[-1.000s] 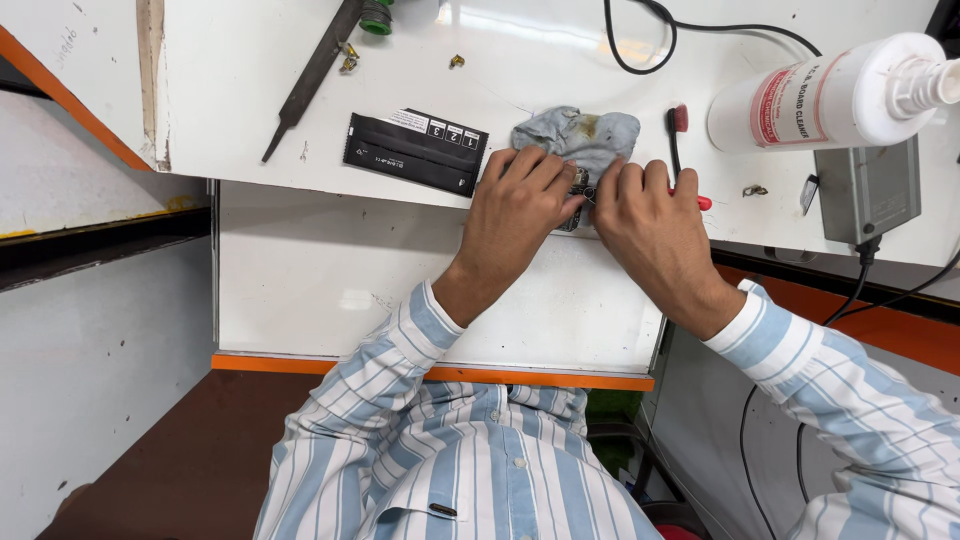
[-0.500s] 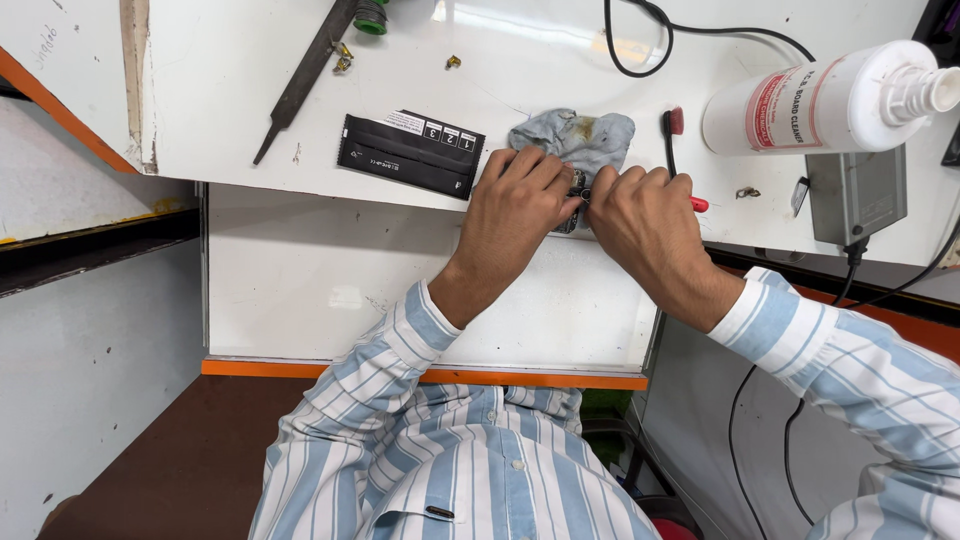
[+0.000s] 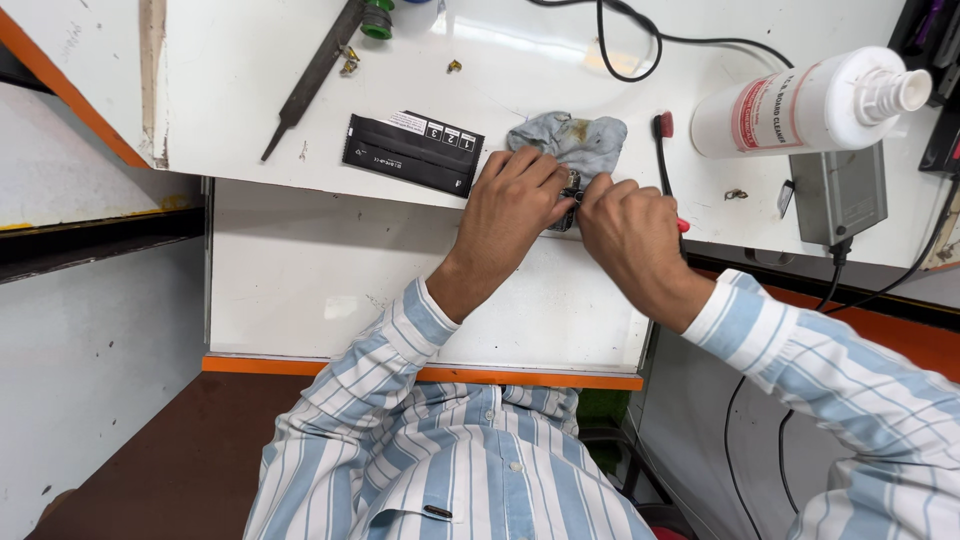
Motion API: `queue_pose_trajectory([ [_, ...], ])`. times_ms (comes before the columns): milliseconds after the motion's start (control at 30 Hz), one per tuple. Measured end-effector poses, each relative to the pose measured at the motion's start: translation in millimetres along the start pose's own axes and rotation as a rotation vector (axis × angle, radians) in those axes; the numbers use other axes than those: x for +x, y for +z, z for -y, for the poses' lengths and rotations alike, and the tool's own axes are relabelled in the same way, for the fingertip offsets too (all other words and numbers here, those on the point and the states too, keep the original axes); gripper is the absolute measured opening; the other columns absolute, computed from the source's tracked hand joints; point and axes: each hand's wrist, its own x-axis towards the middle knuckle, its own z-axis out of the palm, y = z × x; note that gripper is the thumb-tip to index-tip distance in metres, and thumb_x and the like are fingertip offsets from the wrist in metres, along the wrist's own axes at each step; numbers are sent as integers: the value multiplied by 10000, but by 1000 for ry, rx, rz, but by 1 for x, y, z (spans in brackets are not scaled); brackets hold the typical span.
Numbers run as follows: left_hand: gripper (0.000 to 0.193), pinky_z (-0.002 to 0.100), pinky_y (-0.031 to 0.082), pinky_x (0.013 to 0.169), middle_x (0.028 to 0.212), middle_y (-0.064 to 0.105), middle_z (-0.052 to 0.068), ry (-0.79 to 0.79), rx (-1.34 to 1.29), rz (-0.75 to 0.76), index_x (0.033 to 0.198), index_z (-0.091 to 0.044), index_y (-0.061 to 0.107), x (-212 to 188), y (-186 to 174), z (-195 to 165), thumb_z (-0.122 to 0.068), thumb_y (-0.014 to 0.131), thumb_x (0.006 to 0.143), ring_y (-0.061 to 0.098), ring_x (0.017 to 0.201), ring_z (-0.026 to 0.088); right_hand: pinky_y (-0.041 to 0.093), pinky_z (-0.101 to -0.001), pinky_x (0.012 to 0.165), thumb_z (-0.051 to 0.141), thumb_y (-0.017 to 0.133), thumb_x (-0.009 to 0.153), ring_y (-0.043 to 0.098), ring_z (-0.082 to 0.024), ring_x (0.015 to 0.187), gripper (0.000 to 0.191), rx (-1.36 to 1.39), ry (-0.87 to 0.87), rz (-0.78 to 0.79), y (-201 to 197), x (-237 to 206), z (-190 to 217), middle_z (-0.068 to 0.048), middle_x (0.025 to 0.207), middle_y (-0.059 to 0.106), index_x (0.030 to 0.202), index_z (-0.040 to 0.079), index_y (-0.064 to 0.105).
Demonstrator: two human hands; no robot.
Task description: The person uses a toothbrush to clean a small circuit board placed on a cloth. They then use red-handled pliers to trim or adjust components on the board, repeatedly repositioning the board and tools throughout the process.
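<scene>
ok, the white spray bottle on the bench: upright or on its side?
On its side. The white spray bottle lies flat on the white bench, nozzle pointing right, above the grey box. Neither hand touches it.

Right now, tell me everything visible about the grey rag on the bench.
The grey rag is a crumpled, soft-looking cloth, pale blue-grey with a yellowish-brown stain near its top. It lies bunched on the white bench, between a black packet and a red-tipped brush. The left hand covers its lower edge; whether it touches the small dark part there is hidden.
</scene>
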Motion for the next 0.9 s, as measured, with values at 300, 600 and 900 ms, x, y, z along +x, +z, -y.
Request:
queue_pose_trajectory([
  [300, 383, 363, 522, 954, 1033, 696, 64, -12, -25, -24, 1101, -13, 751, 0, 3, 4, -247, 821, 806, 626, 1060, 213, 387, -293, 264, 269, 619, 998, 556, -130, 362, 357, 272, 128, 12, 20, 3, 10, -59, 503, 569, 721, 52, 559],
  [600, 395, 351, 521, 953, 1069, 694, 68, -17, -55, -3, 1154, -2, 735, 1, -6, 1, -255, 808, 860, 625, 1076, 211, 495, -417, 427, 311, 646, 954, 637, -306, 485, 318, 514, 221, -137, 2, 12, -14, -134, 625, 627, 821, 29, 587],
  [900, 619, 408, 480, 1022, 1190, 656, 126, 9, -105, 19, 1262, 15, 645, 0, -23, -2, -339, 836, 791, 587, 1149, 279, 490, -466, 817, 315, 650, 886, 538, -221, 903, 413, 2132, 192, 256, 11, -59, -17, -45, 955, 511, 1188, 65, 520],
])
